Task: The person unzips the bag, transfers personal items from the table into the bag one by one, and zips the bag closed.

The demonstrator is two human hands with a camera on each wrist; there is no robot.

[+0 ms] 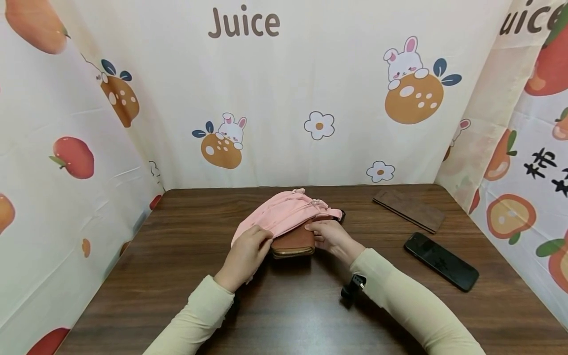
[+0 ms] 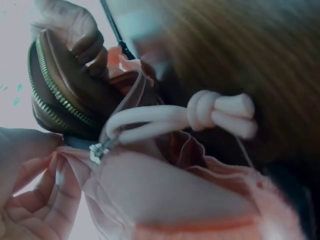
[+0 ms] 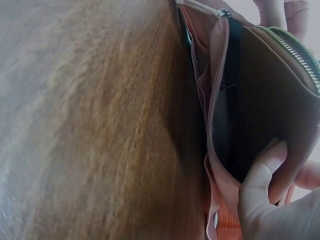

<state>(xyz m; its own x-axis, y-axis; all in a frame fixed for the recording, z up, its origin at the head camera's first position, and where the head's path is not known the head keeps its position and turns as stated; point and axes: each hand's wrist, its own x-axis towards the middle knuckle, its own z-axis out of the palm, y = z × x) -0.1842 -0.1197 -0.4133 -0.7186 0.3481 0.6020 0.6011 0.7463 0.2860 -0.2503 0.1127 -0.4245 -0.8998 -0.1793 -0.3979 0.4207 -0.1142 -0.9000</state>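
Note:
A pink zippered bag (image 1: 278, 211) with knotted cord pulls lies mid-table, its mouth towards me. Partly inside that mouth sits a brown zip-around wallet (image 1: 293, 240), its brass zipper end sticking out. My left hand (image 1: 246, 252) pinches the bag's edge beside the zipper slider, as the left wrist view shows. From the right, my right hand (image 1: 332, 237) grips the wallet, with the thumb (image 3: 269, 162) on one face and fingers on the other. The right wrist view shows the bag's zipper (image 3: 214, 107) undone along the wallet. The wallet's far end is hidden inside the bag.
A flat dark-brown folded wallet or case (image 1: 410, 209) lies at the back right of the wooden table (image 1: 177, 276). Nearer to me on that side is a black smartphone (image 1: 441, 261). A fruit-printed curtain (image 1: 284, 98) stands behind the table and along both sides.

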